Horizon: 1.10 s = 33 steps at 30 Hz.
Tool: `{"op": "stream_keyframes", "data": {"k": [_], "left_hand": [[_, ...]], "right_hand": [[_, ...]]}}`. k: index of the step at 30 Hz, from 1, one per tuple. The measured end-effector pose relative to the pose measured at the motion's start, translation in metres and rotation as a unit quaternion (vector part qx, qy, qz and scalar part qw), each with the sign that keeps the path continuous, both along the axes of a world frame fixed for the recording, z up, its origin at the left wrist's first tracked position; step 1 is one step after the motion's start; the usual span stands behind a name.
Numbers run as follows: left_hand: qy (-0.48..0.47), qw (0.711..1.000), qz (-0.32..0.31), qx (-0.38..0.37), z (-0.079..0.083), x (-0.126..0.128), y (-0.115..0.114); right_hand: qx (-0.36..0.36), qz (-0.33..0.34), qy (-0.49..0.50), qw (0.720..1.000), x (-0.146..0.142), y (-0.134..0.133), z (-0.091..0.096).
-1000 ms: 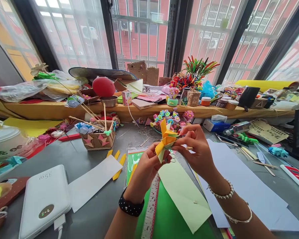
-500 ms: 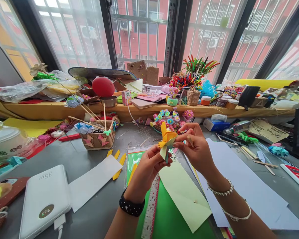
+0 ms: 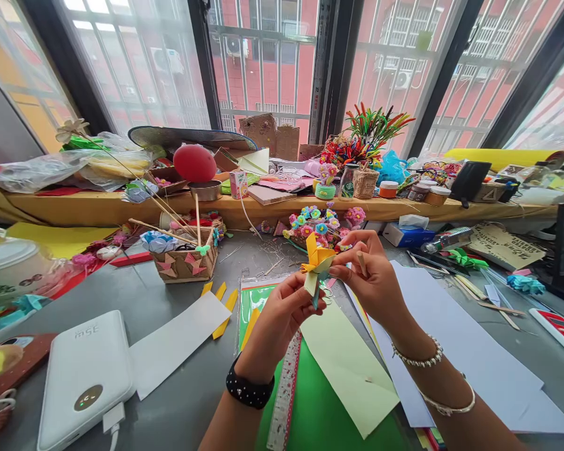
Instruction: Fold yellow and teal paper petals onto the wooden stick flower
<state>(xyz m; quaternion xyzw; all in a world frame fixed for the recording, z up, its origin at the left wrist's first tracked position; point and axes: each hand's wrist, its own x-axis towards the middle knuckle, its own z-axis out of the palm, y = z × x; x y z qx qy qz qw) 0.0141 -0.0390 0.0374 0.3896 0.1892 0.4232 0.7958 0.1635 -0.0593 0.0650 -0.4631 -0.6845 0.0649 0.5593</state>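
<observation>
A small folded paper flower (image 3: 316, 255), with yellow petals and pale green and bluish lower parts, is held up above the desk. My left hand (image 3: 286, 316) pinches its lower part between thumb and fingers. My right hand (image 3: 375, 279) is closed, its thumb and forefinger pinching the flower's right-hand petal. A short wooden stick (image 3: 361, 264) pokes out between the right fingers. Below the hands lie a pale green paper strip (image 3: 350, 369), a patterned ruler (image 3: 284, 391) and a green folder (image 3: 319, 407). Several yellow paper strips (image 3: 230, 313) rest left of the hands.
A white power bank (image 3: 87, 369) with a plugged cable and a white paper strip (image 3: 181, 341) lie at left. White sheets (image 3: 455, 338) spread at right. Behind stand a cardboard basket (image 3: 188, 263) with sticks, a bunch of crocheted flowers (image 3: 317, 225) and a blue tissue box (image 3: 408, 233).
The paper flower has tilted slightly and shifted a little to the right in my fingers. Both hands keep their hold, and the things on the desk stay put.
</observation>
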Motion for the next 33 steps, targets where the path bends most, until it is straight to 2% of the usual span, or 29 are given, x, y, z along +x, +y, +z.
{"op": "stream_keyframes", "data": {"k": [3, 6, 10, 18, 23, 28, 31, 33], "left_hand": [[0.012, 1.0, 0.018, 0.02, 0.001, 0.0, 0.0], [0.025, 0.992, 0.088, 0.087, 0.005, 0.002, -0.002], [0.022, 0.968, 0.174, 0.179, 0.01, 0.004, -0.008], [0.049, 0.916, 0.292, 0.27, 0.006, 0.013, -0.013], [0.033, 0.907, 0.337, 0.25, 0.006, 0.014, -0.012], [0.045, 0.907, 0.332, 0.254, 0.005, 0.014, -0.013], [0.046, 0.925, 0.312, 0.213, 0.007, 0.014, -0.014], [0.041, 0.949, 0.274, 0.149, 0.008, 0.012, -0.014]], "right_hand": [[0.007, -0.007, -0.014, 1.0, 0.0, 0.0, 0.0], [0.02, -0.015, -0.042, 0.999, -0.001, -0.001, 0.001], [0.011, -0.028, -0.056, 0.998, -0.002, -0.005, 0.003], [0.021, -0.063, -0.046, 0.997, -0.007, -0.009, 0.003], [0.023, -0.066, -0.04, 0.997, -0.01, -0.01, 0.003], [0.032, -0.061, -0.032, 0.997, -0.01, -0.01, 0.003], [0.034, -0.058, -0.024, 0.997, -0.009, -0.009, 0.001], [0.034, -0.057, -0.021, 0.998, -0.01, -0.007, 0.0]]}}
